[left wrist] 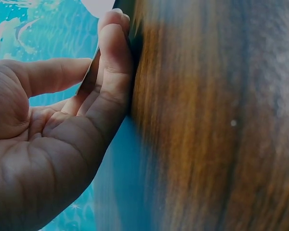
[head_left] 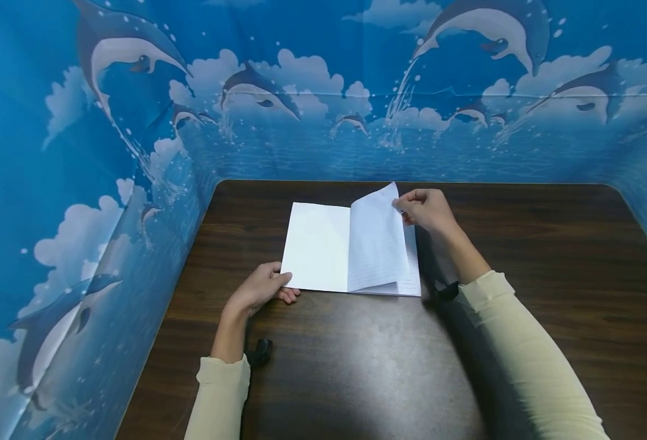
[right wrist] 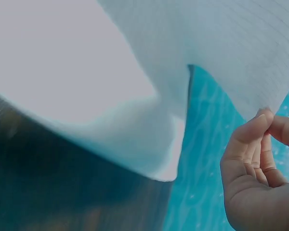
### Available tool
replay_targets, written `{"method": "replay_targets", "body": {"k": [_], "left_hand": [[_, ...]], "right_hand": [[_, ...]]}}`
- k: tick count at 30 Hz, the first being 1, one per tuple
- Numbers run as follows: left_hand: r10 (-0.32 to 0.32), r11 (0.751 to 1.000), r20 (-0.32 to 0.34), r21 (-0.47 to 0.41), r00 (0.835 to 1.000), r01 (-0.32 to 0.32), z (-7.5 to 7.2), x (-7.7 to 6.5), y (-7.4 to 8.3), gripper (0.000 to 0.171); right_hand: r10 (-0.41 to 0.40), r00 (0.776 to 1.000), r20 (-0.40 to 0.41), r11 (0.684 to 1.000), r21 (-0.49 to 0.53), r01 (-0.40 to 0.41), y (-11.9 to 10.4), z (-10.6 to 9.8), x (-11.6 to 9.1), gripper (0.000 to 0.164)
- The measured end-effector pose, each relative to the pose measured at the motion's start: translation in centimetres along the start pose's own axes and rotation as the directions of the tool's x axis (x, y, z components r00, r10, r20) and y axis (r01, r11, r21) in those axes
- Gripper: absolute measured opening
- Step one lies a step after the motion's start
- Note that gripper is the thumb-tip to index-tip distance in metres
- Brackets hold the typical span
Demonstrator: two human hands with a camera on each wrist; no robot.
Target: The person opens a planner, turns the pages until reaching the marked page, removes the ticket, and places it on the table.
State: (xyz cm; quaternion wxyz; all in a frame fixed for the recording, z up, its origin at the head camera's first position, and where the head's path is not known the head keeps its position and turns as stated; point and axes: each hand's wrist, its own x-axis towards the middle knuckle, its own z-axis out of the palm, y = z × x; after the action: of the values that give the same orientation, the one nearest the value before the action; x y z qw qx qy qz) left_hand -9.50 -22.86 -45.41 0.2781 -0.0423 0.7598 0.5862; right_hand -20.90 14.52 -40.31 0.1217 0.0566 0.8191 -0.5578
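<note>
An open notebook [head_left: 317, 247] lies on the dark wooden table, its left side a blank white page. My left hand [head_left: 262, 286] grips its lower left corner, thumb on top and fingers beneath; in the left wrist view the thumb [left wrist: 62, 74] presses the thin edge against the fingers. On the other side, my right hand [head_left: 427, 211] pinches the upper right corner of a lined page [head_left: 378, 241] between thumb and fingertips. That page is lifted and curved, with another lined page [head_left: 413, 269] showing below it. In the right wrist view the pinched corner tapers down to the fingertips.
The brown wooden table [head_left: 549, 305] extends around the notebook. A blue curtain [head_left: 323, 140] printed with dolphins and clouds stands along the table's back and left edges. Dark wrist devices [head_left: 260, 353] sit below both wrists, beside the pale yellow sleeves [head_left: 527, 348].
</note>
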Motion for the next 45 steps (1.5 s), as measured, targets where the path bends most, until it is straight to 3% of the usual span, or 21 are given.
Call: {"method": "replay_targets", "body": {"k": [11, 24, 33, 45], "left_hand": [[0.024, 1.000, 0.006, -0.011, 1.000, -0.024, 0.4, -0.1, 0.3, 0.034], [0.034, 0.999, -0.010, 0.011, 0.999, -0.034, 0.8, -0.1, 0.7, 0.032], [0.017, 1.000, -0.022, -0.010, 1.000, -0.018, 0.5, -0.1, 0.3, 0.031], [0.015, 1.000, -0.023, -0.021, 1.000, -0.016, 0.3, -0.2, 0.0, 0.034]], "right_hand": [[-0.060, 0.996, 0.062, 0.996, 0.075, 0.055, -3.6, 2.6, 0.0, 0.027], [-0.104, 0.987, 0.120, 0.977, 0.196, 0.079, -5.6, 6.0, 0.3, 0.022], [-0.081, 0.985, 0.153, 0.957, 0.287, 0.034, -6.6, 10.2, 0.9, 0.020], [-0.020, 0.983, 0.180, 0.944, 0.328, -0.041, -5.3, 16.4, 2.2, 0.020]]}}
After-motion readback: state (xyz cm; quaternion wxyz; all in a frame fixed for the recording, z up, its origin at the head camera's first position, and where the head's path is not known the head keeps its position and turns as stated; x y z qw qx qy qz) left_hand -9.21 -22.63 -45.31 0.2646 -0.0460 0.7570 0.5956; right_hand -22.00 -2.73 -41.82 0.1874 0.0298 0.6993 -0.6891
